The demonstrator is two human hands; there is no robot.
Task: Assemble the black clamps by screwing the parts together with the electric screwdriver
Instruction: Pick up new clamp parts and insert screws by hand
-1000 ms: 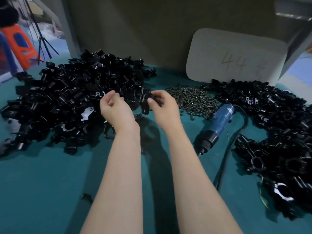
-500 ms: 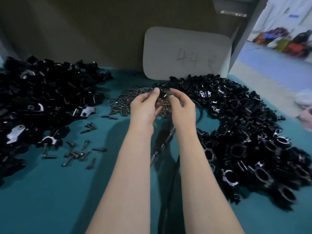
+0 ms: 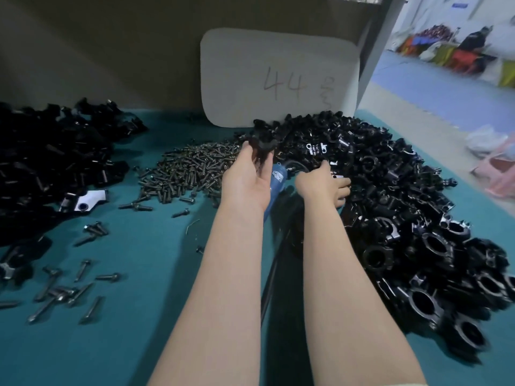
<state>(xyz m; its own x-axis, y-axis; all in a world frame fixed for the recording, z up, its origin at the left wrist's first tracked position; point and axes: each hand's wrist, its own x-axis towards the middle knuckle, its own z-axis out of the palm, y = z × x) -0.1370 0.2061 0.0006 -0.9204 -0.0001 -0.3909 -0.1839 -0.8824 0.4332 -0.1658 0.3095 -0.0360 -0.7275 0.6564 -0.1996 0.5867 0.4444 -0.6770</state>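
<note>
My left hand (image 3: 246,179) is raised over the edge of the screw pile (image 3: 186,171) and holds a black clamp part (image 3: 262,142) at its fingertips. My right hand (image 3: 324,185) lies back-up on the near edge of the right-hand pile of black clamps (image 3: 395,207), fingers bent into the parts; whether they hold one is hidden. The blue electric screwdriver (image 3: 278,176) lies on the teal table between my two hands, mostly covered by my left wrist. A second heap of loose black clamp parts (image 3: 55,162) fills the left side.
A white board marked 44 (image 3: 278,79) leans on the back wall behind the piles. Loose screws (image 3: 69,291) are scattered at the near left on the teal table (image 3: 133,330). The screwdriver's black cable (image 3: 274,274) runs toward me between my forearms.
My hands have parted: the left one keeps the black part above the screws, and the right one has moved right onto the clamp pile. The blue screwdriver shows between them.
</note>
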